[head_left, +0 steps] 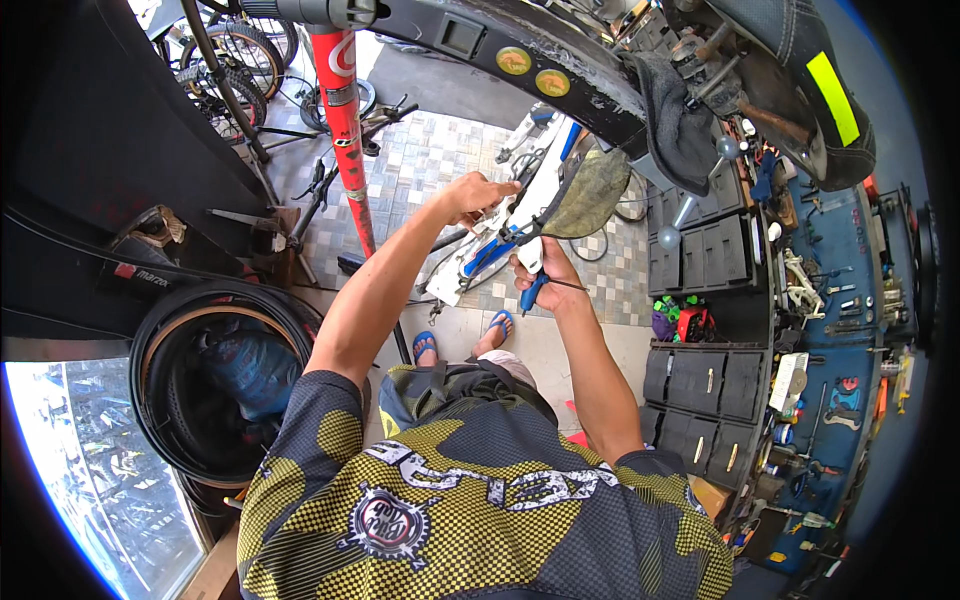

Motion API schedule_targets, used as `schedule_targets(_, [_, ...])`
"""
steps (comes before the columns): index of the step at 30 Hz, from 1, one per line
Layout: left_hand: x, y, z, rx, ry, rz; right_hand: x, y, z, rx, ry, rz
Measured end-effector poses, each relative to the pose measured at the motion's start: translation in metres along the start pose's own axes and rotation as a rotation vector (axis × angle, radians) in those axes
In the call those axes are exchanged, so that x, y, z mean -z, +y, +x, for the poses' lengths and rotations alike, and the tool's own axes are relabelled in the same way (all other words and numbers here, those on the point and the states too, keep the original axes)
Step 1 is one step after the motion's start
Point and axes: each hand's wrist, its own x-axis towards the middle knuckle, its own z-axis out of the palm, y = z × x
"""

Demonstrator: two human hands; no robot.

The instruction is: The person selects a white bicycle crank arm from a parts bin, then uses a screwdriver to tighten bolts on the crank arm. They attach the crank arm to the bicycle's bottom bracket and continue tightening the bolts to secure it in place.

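A white and blue bicycle frame (490, 250) is held up in front of me over the tiled floor. My left hand (478, 197) is at its left side, index finger reaching toward the white tubing and the other fingers curled; what they hold is hidden. On the near right side, my right hand (555, 278) is closed round a blue-handled tool (534, 291) with a thin dark shaft sticking out to the right. Just above that hand, a worn olive, rounded piece (592, 195), perhaps a saddle or cloth, partly covers the frame.
A red stand post (345, 140) rises left of the frame. Stacked tires (150, 370) stand at the left, bicycles (235, 70) at the far left. Black drawers (715, 255) and a blue bench (840, 400) crowded with tools line the right. A dark beam (470, 40) crosses overhead.
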Motion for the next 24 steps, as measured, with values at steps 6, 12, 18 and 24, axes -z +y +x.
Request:
schedule_targets(6, [0.006, -0.006, -0.002, -0.035, -0.023, -0.064, 0.001, 0.005, -0.004, 0.068, -0.004, -0.024])
schedule_targets(12, [0.008, -0.018, 0.000, -0.080, -0.056, -0.131, -0.002, 0.006, -0.008, 0.086, -0.001, -0.028])
schedule_targets(18, [0.012, -0.045, -0.017, -0.235, -0.190, -0.317, -0.009, 0.003, -0.009, 0.083, 0.011, -0.025])
schedule_targets(24, [0.002, -0.069, -0.038, -0.305, -0.272, -0.669, -0.019, 0.000, -0.007, 0.037, 0.074, -0.015])
